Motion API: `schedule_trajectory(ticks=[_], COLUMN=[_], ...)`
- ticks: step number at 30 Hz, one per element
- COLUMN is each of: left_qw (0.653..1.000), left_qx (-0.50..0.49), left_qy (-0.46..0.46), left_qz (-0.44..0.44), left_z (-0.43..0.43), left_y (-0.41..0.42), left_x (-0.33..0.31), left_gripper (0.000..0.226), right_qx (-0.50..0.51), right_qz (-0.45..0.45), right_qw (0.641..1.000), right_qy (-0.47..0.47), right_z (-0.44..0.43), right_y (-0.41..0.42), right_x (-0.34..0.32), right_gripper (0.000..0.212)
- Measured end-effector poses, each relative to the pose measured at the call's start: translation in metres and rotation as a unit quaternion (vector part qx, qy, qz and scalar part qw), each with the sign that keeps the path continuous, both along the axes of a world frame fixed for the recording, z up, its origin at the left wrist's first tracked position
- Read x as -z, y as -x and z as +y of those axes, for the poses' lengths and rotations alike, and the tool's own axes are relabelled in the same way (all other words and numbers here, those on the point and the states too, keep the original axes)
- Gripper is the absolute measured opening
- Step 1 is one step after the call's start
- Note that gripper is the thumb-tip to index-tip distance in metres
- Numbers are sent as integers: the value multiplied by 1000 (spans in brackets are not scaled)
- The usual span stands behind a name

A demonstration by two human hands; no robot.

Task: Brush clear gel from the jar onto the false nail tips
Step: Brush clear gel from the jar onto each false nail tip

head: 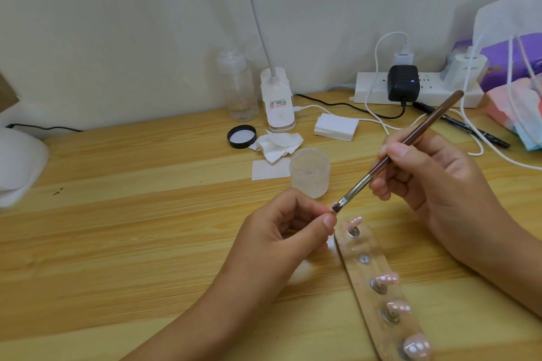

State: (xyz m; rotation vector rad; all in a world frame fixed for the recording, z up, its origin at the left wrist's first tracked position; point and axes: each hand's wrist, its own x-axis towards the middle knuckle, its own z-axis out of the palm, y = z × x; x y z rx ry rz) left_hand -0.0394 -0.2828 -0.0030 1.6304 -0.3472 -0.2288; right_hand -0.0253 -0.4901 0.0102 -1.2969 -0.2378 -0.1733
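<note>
My right hand (pixel 422 173) grips a brown-handled brush (pixel 410 138), its bristle end pointing down-left. The bristles touch a small nail tip that my left hand (pixel 281 228) pinches between thumb and fingers; the tip is mostly hidden. The open frosted gel jar (pixel 309 171) stands just behind the hands. A clear strip holder (pixel 378 287) lies at the lower right, carrying several pink nail tips on metal studs, such as one near its top end (pixel 353 223) and one at its bottom end (pixel 416 346). One stud (pixel 364 259) is bare.
The jar's black lid (pixel 242 136) lies by crumpled wipes (pixel 278 145) and a pad stack (pixel 336 126). A clear bottle (pixel 239 88) and white lamp base (pixel 278 102) stand at the back. A power strip (pixel 416 88), cables, a pen and face masks crowd the right.
</note>
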Motion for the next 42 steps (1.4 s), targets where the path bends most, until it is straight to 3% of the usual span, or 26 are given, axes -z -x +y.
schedule_trajectory(ticks=[5, 13, 18, 24, 28, 35, 42], left_qw=[1000, 1000, 998, 999, 999, 987, 975], left_qx=[-2, -9, -25, -11, 21, 49, 45], left_qy=[-4, 20, 49, 40, -2, -122, -179], left_qz=[-1, 11, 13, -2, -25, -91, -124], left_z=[1, 1, 0, 0, 0, -5, -11], left_y=[1, 2, 3, 4, 8, 14, 12], left_x=[0, -4, -10, -11, -10, -8, -6], left_gripper=[16, 18, 15, 13, 4, 3, 10], right_qx=[21, 69, 72, 65, 67, 78, 85], right_qz=[0, 14, 34, 36, 42, 55, 61], right_qw=[1000, 998, 997, 997, 997, 995, 994], right_qy=[17, 2, -3, -3, -11, -8, 4], right_z=[1, 0, -4, -3, -4, -4, -3], right_y=[1, -3, -6, -6, -6, -6, -5], right_x=[1, 0, 3, 1, 0, -1, -3], right_gripper=[7, 22, 8, 25, 22, 24, 17])
